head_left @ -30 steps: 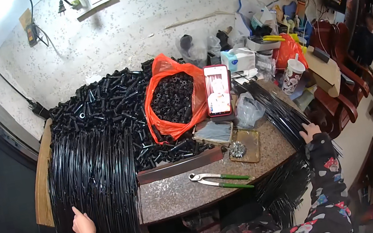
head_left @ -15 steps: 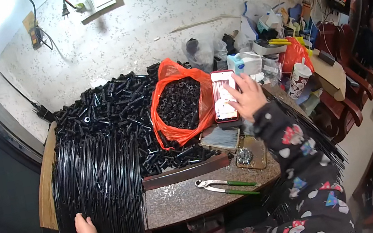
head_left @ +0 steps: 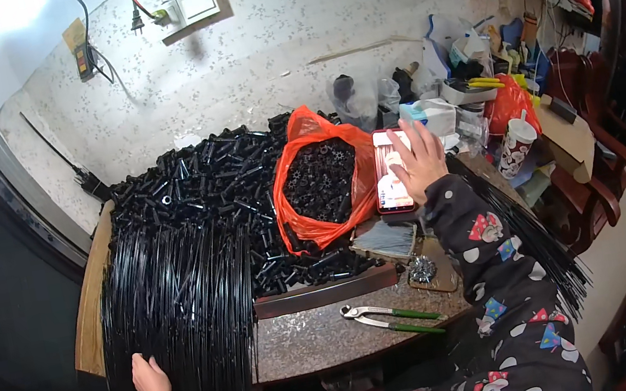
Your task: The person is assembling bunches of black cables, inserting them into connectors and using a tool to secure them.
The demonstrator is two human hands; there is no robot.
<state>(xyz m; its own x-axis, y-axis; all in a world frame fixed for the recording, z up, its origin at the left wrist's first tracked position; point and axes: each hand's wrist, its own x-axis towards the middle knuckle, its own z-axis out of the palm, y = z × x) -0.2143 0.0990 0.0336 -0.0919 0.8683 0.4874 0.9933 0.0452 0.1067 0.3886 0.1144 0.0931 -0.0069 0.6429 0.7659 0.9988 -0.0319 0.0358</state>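
The right hand (head_left: 417,160) is laid on the phone (head_left: 388,174), which stands propped just right of the orange bag (head_left: 325,181); the fingers (head_left: 404,142) are spread and released, flat on the lit screen, nothing grasped. The left hand (head_left: 151,381) is pressed against the hanging bundle of black rods (head_left: 180,319), well left of the orange bag, at the near edge of the tabletop (head_left: 314,342); its fingers look loosely flat on the rods, not closed round any, though a true grip cannot be told from this angle. The orange bag is filled with small black parts, and a heap of short black tubes (head_left: 210,184) is piled just left of and behind it. Green-handled pliers (head_left: 393,319) are lying in front of the bag on the tabletop, untouched; a small metal cluster on a pad (head_left: 424,270) sits between pliers and phone. For the step in hand, judged as a screen tap: light touches with one fingertip are best used, since the phone appears only leaned and could be tipped toward the bag by a firm push. The sleeve should be kept lifted off the pad and pliers below it. Steady contact on the rods is advised so the bundle is not let slide off the edge.
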